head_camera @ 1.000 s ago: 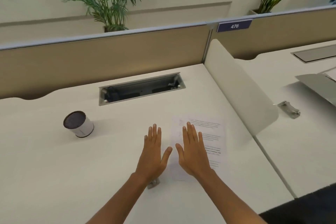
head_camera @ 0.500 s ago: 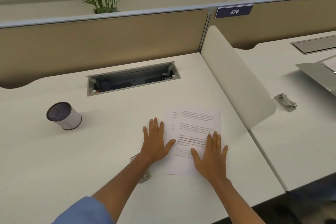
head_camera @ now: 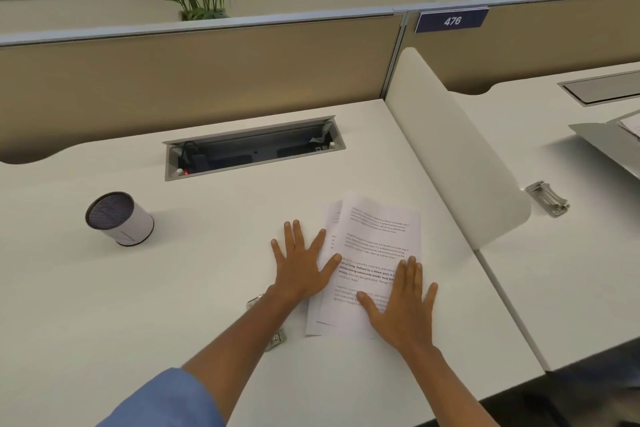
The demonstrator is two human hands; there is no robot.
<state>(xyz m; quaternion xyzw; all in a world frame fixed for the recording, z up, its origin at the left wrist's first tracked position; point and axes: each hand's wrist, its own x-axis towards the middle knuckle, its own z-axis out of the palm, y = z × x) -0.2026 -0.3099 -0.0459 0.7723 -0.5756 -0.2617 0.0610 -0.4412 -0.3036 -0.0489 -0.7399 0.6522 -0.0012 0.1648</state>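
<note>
My right hand (head_camera: 403,305) lies palm down, fingers straight and slightly fanned, pressing the near right part of the printed sheets (head_camera: 377,236); it grips nothing. My left hand (head_camera: 301,263) is likewise flat and spread, palm on the bare surface (head_camera: 173,288), thumb and forefinger touching the sheets' left edge. The sheets lie flat on the surface, under and beyond my hands, right of centre and near the foot of the white divider (head_camera: 460,156). There are at least two. The top one sits skewed, so a strip of the lower one shows along the left and near edges.

Handling, as I judge it: the paper is very light, thin and limp, and would droop from any single pinch. On this smooth surface it should slide readily, and one sheet should slip over the other as easily, so the stack goes out of square at a touch. It will crease or dog-ear under a careless fingertip, though it will not break. Flat palms steer it well, whereas fingertips alone may buckle it. To take hold, I would first nudge the edges flush. I would then pinch the two long sides, left and right, or draw the near edge past the surface's rim to get a thumb beneath.

Partly hidden under my left forearm lies a small metal clip (head_camera: 276,337). Farther left stands a white cylinder (head_camera: 119,218) with a dark mesh top. Beyond it, a cable tray (head_camera: 252,149) is sunk in the surface.
</note>
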